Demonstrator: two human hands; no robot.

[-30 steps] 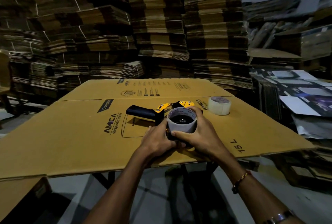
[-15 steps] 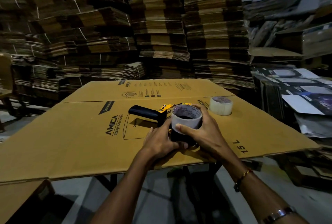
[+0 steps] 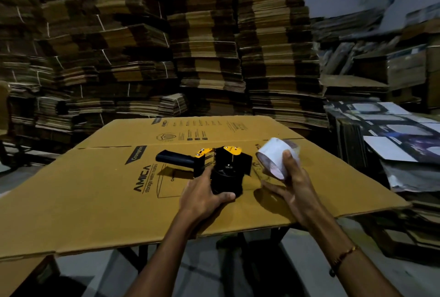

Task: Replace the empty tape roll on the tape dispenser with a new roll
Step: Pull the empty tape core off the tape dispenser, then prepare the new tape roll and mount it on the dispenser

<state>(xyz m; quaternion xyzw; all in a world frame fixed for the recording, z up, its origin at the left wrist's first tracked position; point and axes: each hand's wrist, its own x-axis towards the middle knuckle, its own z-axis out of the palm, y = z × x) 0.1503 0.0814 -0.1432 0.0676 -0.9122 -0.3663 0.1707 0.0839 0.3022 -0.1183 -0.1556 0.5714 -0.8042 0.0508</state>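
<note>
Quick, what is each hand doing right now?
Left hand: gripping the black tape dispenser on the cardboard.
Right hand: holding the empty tape roll, lifted off the dispenser.

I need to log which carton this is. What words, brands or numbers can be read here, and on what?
"AMICA" on the flattened cardboard carton, in large dark letters.
"storage water heaters" just under it; small, so this reading is less sure.
"Crompton" in a dark badge on the same carton, near the fold.
Fine print, icons and a round emblem on the carton's far flap: too small to read.
Tape dispenser and empty tape roll: no readable text.
</note>
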